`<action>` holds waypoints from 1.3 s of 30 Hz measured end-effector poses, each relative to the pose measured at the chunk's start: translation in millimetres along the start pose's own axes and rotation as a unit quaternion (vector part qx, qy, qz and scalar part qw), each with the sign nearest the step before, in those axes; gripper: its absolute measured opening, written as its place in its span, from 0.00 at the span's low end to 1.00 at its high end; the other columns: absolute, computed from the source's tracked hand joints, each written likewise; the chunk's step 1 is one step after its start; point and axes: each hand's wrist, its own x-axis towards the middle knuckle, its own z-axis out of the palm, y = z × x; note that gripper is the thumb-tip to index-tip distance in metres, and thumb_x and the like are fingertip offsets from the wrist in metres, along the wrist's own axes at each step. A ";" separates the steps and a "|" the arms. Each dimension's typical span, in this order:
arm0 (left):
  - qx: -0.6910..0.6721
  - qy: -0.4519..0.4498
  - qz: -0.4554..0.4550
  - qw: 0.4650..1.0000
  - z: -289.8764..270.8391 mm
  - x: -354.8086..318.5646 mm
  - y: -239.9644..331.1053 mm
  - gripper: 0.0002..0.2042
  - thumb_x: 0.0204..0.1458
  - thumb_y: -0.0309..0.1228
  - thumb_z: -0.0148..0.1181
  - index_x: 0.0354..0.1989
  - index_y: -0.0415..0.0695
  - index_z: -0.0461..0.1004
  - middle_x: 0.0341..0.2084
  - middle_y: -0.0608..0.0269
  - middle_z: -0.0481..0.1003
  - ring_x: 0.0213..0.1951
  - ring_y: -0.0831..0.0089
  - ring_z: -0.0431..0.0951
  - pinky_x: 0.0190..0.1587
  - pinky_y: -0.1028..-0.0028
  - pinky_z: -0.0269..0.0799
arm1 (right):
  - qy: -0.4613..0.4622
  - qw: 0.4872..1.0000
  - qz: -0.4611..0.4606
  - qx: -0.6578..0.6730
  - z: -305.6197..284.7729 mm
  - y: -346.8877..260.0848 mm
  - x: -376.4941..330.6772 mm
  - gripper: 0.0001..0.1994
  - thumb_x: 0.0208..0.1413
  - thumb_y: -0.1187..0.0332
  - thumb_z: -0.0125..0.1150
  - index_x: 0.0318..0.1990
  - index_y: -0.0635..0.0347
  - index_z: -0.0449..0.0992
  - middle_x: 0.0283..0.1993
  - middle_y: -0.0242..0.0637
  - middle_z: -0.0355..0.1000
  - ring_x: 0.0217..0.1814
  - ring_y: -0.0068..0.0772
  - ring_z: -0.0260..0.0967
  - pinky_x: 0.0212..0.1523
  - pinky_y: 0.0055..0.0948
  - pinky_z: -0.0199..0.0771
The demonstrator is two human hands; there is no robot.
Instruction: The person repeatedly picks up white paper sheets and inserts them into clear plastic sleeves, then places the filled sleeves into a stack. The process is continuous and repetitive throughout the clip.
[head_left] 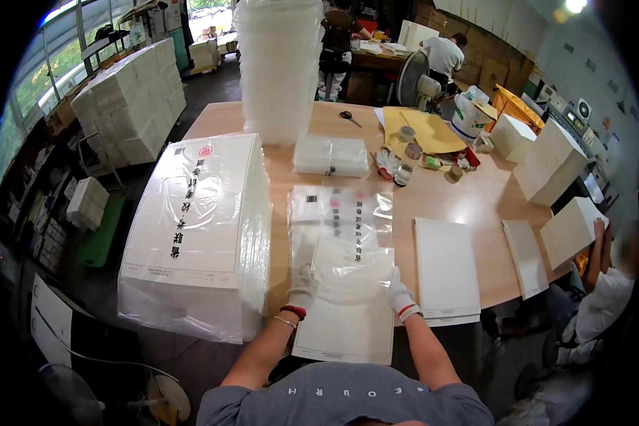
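A stack of white paper (344,326) lies at the table's near edge, its far part inside or under a clear plastic bag (376,213) with dark print and a red mark. My left hand (303,287), in a white glove with a red cuff, grips the left side of the stack. My right hand (401,292), gloved alike, holds the right side with its fingers along the edge. The gloves and the shiny film hide the exact fingertip contact. To the left rises a tall pile of filled plastic bags (192,213).
Behind the bag lie folded clear bags (330,156) and a towering stack of translucent bags (277,71). Paper stacks (447,266) stand to the right. Scissors (350,118), a jar (407,165) and a yellow envelope (422,131) lie farther back. A co-worker (603,298) handles paper at right.
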 end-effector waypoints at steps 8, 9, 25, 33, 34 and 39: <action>0.114 0.008 0.011 0.993 -23.0 -121.9 -22.9 0.07 0.51 0.29 0.49 0.34 0.40 0.62 0.32 0.46 0.64 0.36 0.48 0.69 0.37 0.58 0.66 | -0.106 0.986 -0.033 -0.121 -21.8 -35.7 -145.6 0.40 0.51 0.69 0.49 0.65 0.58 0.28 0.36 0.49 0.72 0.33 0.49 0.71 0.32 0.46 0.69; 0.093 -0.013 0.022 0.995 -34.7 -151.6 -14.3 0.07 0.51 0.30 0.49 0.33 0.40 0.63 0.33 0.46 0.64 0.36 0.48 0.69 0.37 0.59 0.66 | -0.057 0.991 -0.064 -0.101 -10.8 -19.2 -172.7 0.33 0.51 0.67 0.48 0.64 0.58 0.42 0.33 0.43 0.72 0.27 0.44 0.70 0.25 0.42 0.68; -0.141 -0.082 0.217 0.962 -52.2 -185.8 -14.4 0.04 0.44 0.17 0.42 0.25 0.37 0.63 0.21 0.60 0.66 0.23 0.73 0.72 0.24 0.74 0.70 | -0.119 0.919 0.128 0.352 -2.5 18.8 -228.6 0.21 0.50 0.61 0.52 0.51 0.59 0.64 0.30 0.38 0.71 0.35 0.36 0.70 0.39 0.30 0.70; -0.199 -0.095 0.139 0.965 -169.5 -196.3 122.0 0.01 0.40 0.25 0.53 0.21 0.45 0.68 0.16 0.65 0.68 0.17 0.69 0.71 0.20 0.71 0.67 | -0.129 0.707 -0.036 0.694 5.1 -110.6 -174.4 0.23 0.53 0.66 0.50 0.56 0.64 0.61 0.46 0.35 0.67 0.41 0.25 0.65 0.44 0.25 0.66; -0.003 0.125 0.488 0.864 -183.6 -193.1 122.4 0.05 0.46 0.27 0.50 0.20 0.44 0.68 0.13 0.67 0.67 0.16 0.75 0.69 0.19 0.73 0.65 | -0.144 0.720 -0.027 0.679 -28.3 -152.0 -179.5 0.23 0.53 0.66 0.50 0.56 0.64 0.61 0.45 0.35 0.67 0.41 0.24 0.64 0.43 0.23 0.66; -0.343 0.401 0.432 0.731 -263.2 -194.2 95.0 0.10 0.55 0.35 0.44 0.26 0.42 0.62 0.29 0.59 0.67 0.29 0.69 0.69 0.34 0.71 0.71 | -0.299 0.683 -0.219 0.630 -48.7 -263.1 -165.5 0.18 0.59 0.62 0.46 0.53 0.63 0.62 0.41 0.36 0.67 0.36 0.22 0.67 0.34 0.21 0.71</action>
